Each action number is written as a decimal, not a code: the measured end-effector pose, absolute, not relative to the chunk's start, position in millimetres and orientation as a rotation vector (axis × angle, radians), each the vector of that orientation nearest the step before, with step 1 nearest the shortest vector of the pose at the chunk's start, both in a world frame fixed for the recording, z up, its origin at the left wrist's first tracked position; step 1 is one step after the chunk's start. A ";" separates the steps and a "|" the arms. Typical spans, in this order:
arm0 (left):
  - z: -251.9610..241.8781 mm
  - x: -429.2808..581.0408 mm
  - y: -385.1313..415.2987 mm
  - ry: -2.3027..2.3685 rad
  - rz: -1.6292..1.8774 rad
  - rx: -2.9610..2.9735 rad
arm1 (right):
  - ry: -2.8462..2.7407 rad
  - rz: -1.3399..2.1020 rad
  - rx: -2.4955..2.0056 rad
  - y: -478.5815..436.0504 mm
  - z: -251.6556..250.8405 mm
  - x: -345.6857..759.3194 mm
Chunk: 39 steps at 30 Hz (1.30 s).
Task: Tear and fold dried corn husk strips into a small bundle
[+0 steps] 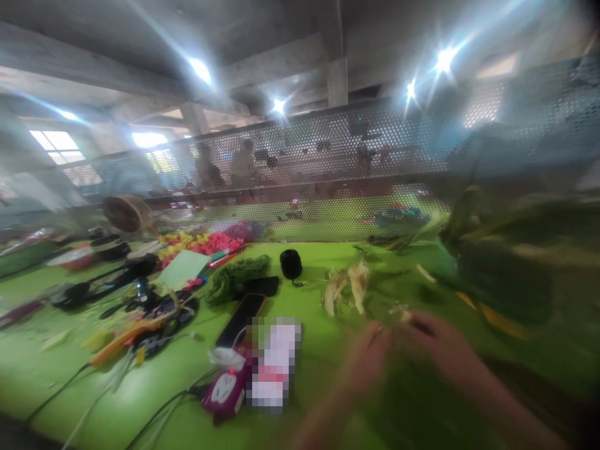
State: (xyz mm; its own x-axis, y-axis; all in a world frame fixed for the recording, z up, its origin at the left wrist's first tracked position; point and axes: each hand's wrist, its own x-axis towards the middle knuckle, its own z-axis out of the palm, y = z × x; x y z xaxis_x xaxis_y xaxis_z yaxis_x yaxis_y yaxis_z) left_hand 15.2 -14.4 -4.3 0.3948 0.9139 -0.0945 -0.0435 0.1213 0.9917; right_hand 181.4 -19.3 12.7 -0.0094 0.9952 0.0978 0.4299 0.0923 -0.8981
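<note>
Over the green table [323, 350], left hand [370, 350] and right hand [434, 337] close together; too blurred to tell whether either pinches anything; pale scrap [400, 312] at right hand's fingertips; husk-like pieces [359, 284] lie just beyond left hand.

The head camera looks forward across the green table [312, 300] close by.

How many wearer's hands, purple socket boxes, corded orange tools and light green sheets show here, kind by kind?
Hands, left hand and right hand: 2
Purple socket box: 1
Corded orange tool: 1
Light green sheet: 1
Total: 5
</note>
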 end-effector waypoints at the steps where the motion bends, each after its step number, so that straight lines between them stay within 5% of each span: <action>1: -4.6 16.1 -14.8 0.915 0.859 1.278 | -1.565 0.834 -1.468 -20.0 13.5 181.2; 14: 5.2 19.1 -22.5 0.992 0.663 1.622 | -1.475 0.670 -1.537 -16.2 12.7 187.9; 23: -5.2 21.0 -18.2 1.140 0.703 1.668 | -2.117 0.256 -1.180 -19.5 7.3 188.4; 39: -13.9 28.0 -21.2 0.921 0.769 1.394 | -1.806 0.436 -1.324 -27.0 9.6 177.1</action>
